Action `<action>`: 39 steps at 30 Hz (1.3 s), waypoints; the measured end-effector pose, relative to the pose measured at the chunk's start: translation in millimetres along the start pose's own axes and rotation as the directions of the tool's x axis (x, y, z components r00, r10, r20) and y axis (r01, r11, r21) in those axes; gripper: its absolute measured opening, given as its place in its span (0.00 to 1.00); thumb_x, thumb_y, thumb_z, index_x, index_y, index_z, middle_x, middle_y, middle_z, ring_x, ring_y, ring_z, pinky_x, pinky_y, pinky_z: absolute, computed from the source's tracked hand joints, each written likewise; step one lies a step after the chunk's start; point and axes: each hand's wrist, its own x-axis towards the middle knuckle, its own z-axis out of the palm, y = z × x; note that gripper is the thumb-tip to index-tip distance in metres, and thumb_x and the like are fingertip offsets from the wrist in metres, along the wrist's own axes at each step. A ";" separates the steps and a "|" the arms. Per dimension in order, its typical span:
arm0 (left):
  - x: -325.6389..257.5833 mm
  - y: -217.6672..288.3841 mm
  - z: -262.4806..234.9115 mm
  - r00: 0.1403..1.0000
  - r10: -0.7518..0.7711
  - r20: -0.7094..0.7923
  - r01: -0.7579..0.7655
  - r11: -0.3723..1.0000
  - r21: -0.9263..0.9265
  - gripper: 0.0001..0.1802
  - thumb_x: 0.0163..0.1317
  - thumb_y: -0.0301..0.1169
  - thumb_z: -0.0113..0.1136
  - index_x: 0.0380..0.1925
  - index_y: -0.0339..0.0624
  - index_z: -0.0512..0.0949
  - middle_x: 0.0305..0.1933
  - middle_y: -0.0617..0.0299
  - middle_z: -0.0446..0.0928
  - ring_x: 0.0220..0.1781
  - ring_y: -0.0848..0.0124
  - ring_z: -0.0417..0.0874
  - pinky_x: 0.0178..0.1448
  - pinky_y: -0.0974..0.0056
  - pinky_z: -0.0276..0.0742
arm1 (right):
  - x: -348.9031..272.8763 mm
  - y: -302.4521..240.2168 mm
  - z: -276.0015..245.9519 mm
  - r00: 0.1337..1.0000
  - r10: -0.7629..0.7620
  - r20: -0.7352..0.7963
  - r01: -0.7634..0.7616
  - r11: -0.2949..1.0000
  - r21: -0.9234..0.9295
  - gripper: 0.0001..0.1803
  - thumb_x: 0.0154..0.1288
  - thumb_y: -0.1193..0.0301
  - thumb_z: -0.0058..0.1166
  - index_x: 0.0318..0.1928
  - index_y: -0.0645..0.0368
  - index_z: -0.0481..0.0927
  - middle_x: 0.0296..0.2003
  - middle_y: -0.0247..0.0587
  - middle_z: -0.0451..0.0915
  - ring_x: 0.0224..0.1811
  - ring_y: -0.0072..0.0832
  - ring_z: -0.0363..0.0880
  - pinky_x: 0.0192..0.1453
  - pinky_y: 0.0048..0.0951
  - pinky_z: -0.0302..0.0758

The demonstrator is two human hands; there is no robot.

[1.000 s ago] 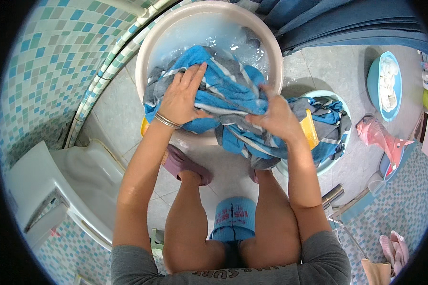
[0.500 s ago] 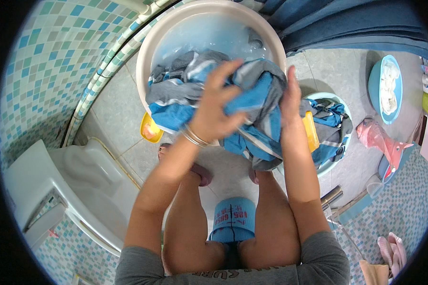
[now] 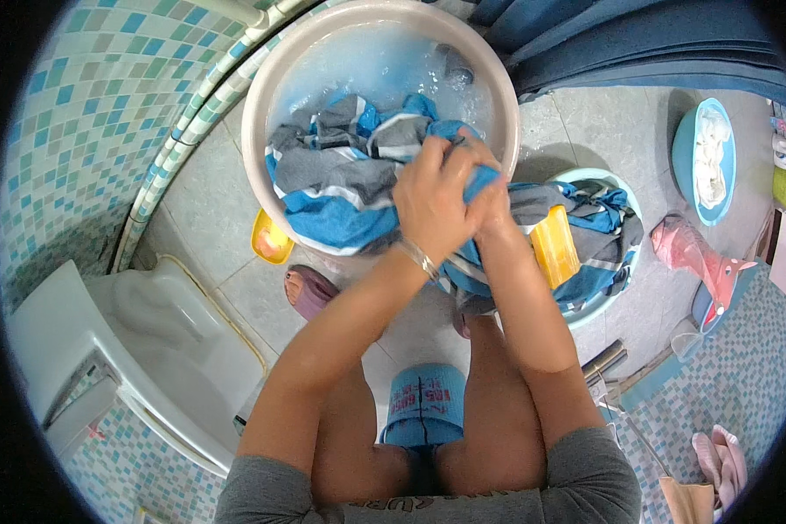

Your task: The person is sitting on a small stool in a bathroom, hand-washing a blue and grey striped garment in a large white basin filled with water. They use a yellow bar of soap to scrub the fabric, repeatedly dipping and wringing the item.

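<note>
A large piece of striped cloth (image 3: 336,183), blue, grey and white, lies heaped in a big pale basin (image 3: 255,148) of cloudy bluish water. My left hand (image 3: 435,194), with bracelets at the wrist, is closed over a bunch of this cloth by the basin's right rim. Pressed against it, my right hand (image 3: 491,210) is closed on the same bunch; its fingers are partly hidden. Cloth hangs below both hands over the rim and reaches toward a smaller light-blue basin (image 3: 639,214), where more striped cloth lies. On that cloth rests a yellow rectangular block (image 3: 555,247).
A yellow dish (image 3: 272,237) with a pinkish lump sits left of my slippered foot (image 3: 310,293). A squat toilet (image 3: 170,319) is at left. Farther right stand a blue basin (image 3: 706,166) with white cloth and a pink bag (image 3: 703,258). A dark blue curtain (image 3: 637,48) hangs behind.
My left hand was spread above the cloth and my right hand lay flat along its side. Now both have come together and closed on a bunch, and the raised heap has dropped lower.
</note>
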 end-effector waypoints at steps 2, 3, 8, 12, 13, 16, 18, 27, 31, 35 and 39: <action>23.8 -28.2 4.9 0.993 -0.039 -0.112 0.035 0.999 -0.038 0.19 0.55 0.42 0.64 0.40 0.40 0.78 0.37 0.49 0.75 0.39 0.47 0.78 0.41 0.51 0.74 | -30.6 -4.4 23.1 0.968 -0.235 -0.089 0.159 0.847 -0.507 0.22 0.70 0.56 0.44 0.42 0.64 0.79 0.39 0.40 0.79 0.42 0.27 0.75 0.51 0.30 0.70; 37.8 -44.7 6.3 0.982 -0.117 -0.145 0.110 0.992 -0.054 0.19 0.55 0.44 0.63 0.38 0.41 0.78 0.35 0.50 0.74 0.38 0.48 0.78 0.40 0.51 0.74 | -31.7 -6.0 23.0 0.984 -0.151 -0.089 0.087 0.863 -0.498 0.21 0.70 0.58 0.44 0.41 0.66 0.79 0.39 0.39 0.77 0.42 0.27 0.72 0.52 0.29 0.68; 15.3 -10.7 6.2 0.980 0.077 -0.181 -0.091 0.994 -0.067 0.15 0.56 0.40 0.62 0.31 0.36 0.78 0.35 0.46 0.75 0.38 0.49 0.77 0.44 0.53 0.72 | -16.1 -4.0 5.4 0.940 -0.339 -0.027 0.279 0.813 -0.511 0.24 0.69 0.56 0.45 0.48 0.65 0.79 0.44 0.41 0.79 0.52 0.28 0.72 0.60 0.28 0.65; 0.0 -8.8 6.1 0.945 0.291 -0.147 -0.287 0.957 0.048 0.13 0.49 0.37 0.66 0.27 0.39 0.78 0.30 0.53 0.76 0.32 0.54 0.78 0.36 0.56 0.75 | 2.7 22.7 -44.5 0.873 -0.438 0.214 0.461 0.599 -0.655 0.22 0.70 0.56 0.42 0.51 0.59 0.79 0.47 0.40 0.79 0.54 0.27 0.72 0.63 0.28 0.63; 11.8 -27.1 2.0 0.890 0.418 -0.182 -0.418 0.908 0.043 0.12 0.51 0.37 0.65 0.26 0.39 0.79 0.29 0.55 0.77 0.31 0.55 0.80 0.34 0.57 0.76 | -9.1 13.9 -30.5 0.962 -0.263 0.069 0.246 0.735 -0.632 0.22 0.70 0.56 0.43 0.51 0.59 0.79 0.47 0.40 0.79 0.55 0.27 0.72 0.64 0.28 0.63; 47.8 -67.5 -28.9 0.946 0.318 -0.060 -0.314 0.947 0.068 0.14 0.55 0.40 0.65 0.27 0.39 0.78 0.30 0.54 0.77 0.33 0.54 0.81 0.36 0.57 0.77 | -33.5 -26.5 18.8 0.999 0.003 -0.050 -0.024 0.903 -0.430 0.24 0.66 0.53 0.49 0.51 0.61 0.79 0.48 0.42 0.80 0.52 0.29 0.77 0.62 0.28 0.68; 58.0 -70.2 -48.7 0.967 0.250 -0.047 -0.238 0.953 0.188 0.18 0.53 0.41 0.67 0.36 0.38 0.78 0.40 0.50 0.77 0.43 0.51 0.78 0.48 0.54 0.74 | -38.7 -49.2 32.7 0.986 0.163 -0.026 -0.165 0.962 -0.217 0.26 0.65 0.53 0.53 0.50 0.64 0.79 0.47 0.44 0.81 0.49 0.30 0.79 0.59 0.27 0.71; -35.5 -76.3 -33.2 0.960 0.059 0.272 -0.170 0.900 0.402 0.45 0.38 0.38 0.76 0.60 0.44 0.67 0.69 0.42 0.56 0.71 0.42 0.57 0.68 0.47 0.62 | -35.7 -61.0 17.8 0.939 -0.341 0.040 0.237 0.559 -0.794 0.27 0.56 0.69 0.59 0.55 0.69 0.70 0.44 0.51 0.79 0.47 0.34 0.78 0.58 0.31 0.71; -14.9 -95.7 -37.0 0.987 -0.077 0.143 -0.007 0.859 0.512 0.52 0.31 0.41 0.80 0.62 0.51 0.65 0.72 0.43 0.50 0.75 0.42 0.48 0.71 0.38 0.54 | -47.1 -40.1 26.1 0.801 -0.514 0.307 0.396 0.071 -0.915 0.30 0.53 0.78 0.52 0.60 0.62 0.67 0.53 0.66 0.69 0.58 0.56 0.69 0.64 0.41 0.65; 16.2 -115.3 -48.0 0.986 -0.096 0.139 -0.007 0.800 0.600 0.48 0.33 0.40 0.79 0.60 0.55 0.68 0.72 0.45 0.51 0.75 0.44 0.48 0.69 0.26 0.47 | -57.8 -12.2 39.8 0.650 -0.489 0.581 0.299 -0.539 -0.788 0.32 0.52 0.74 0.59 0.61 0.49 0.73 0.63 0.69 0.58 0.64 0.64 0.60 0.66 0.51 0.62; 31.5 -119.4 -54.5 0.957 -0.019 0.291 -0.197 0.692 0.695 0.30 0.48 0.30 0.69 0.54 0.60 0.73 0.69 0.49 0.57 0.74 0.48 0.52 0.69 0.29 0.51 | -62.4 4.4 50.0 0.865 -0.342 0.368 0.083 -0.624 -0.777 0.27 0.46 0.67 0.67 0.52 0.48 0.79 0.67 0.66 0.54 0.61 0.61 0.65 0.66 0.53 0.63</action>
